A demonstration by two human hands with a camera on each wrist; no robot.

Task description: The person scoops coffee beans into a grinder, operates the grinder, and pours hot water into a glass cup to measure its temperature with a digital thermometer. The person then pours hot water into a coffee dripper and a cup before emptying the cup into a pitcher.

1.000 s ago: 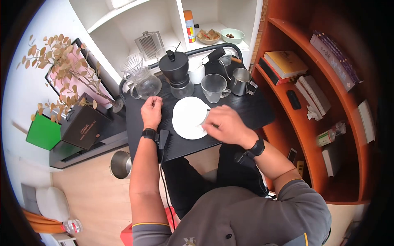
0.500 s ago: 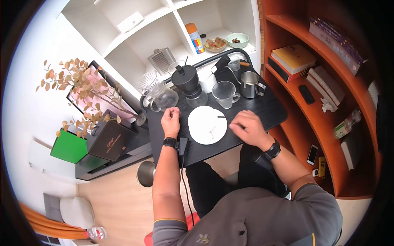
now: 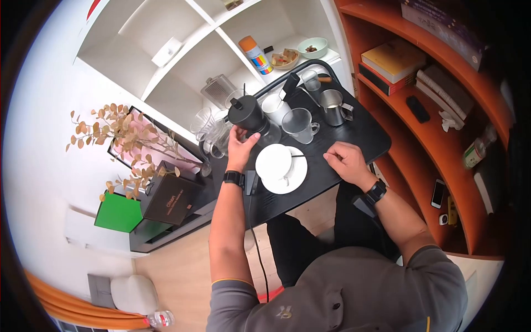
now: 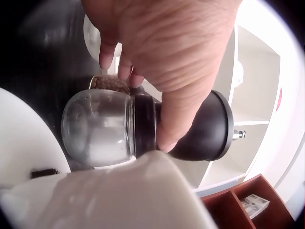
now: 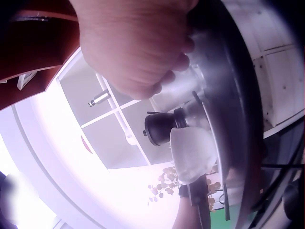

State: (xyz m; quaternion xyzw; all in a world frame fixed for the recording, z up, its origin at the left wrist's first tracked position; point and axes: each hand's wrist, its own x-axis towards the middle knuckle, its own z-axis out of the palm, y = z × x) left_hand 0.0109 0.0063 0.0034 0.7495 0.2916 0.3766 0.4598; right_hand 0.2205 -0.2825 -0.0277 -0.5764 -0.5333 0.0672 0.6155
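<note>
My left hand [image 3: 241, 148] reaches to the black coffee grinder [image 3: 246, 113] with its clear glass base. In the left wrist view the thumb [image 4: 174, 126] overlaps the grinder's narrow neck, while the other fingers [image 4: 108, 52] stand apart from it, loosely extended. A white cup [image 3: 273, 160] sits on a white saucer [image 3: 297, 176], its handle toward me. A thin dark handle [image 3: 301, 156] sticks out over the saucer's right side. Right of the saucer, my right hand [image 3: 347, 160] hangs loosely curled close over the black table, holding nothing.
Behind the cup stand a glass mug [image 3: 299, 126], a steel pitcher [image 3: 333, 108] and a white container [image 3: 273, 105]. A glass server [image 3: 217, 138] is left of the grinder. Coffee beans [image 4: 109, 83] show beyond the grinder. A black rail [image 3: 276, 81] edges the table's back.
My left hand has moved forward from the table to the grinder, its thumb and fingers spreading. The right hand has drawn back rightward from the cup and saucer. The head view has shifted.
</note>
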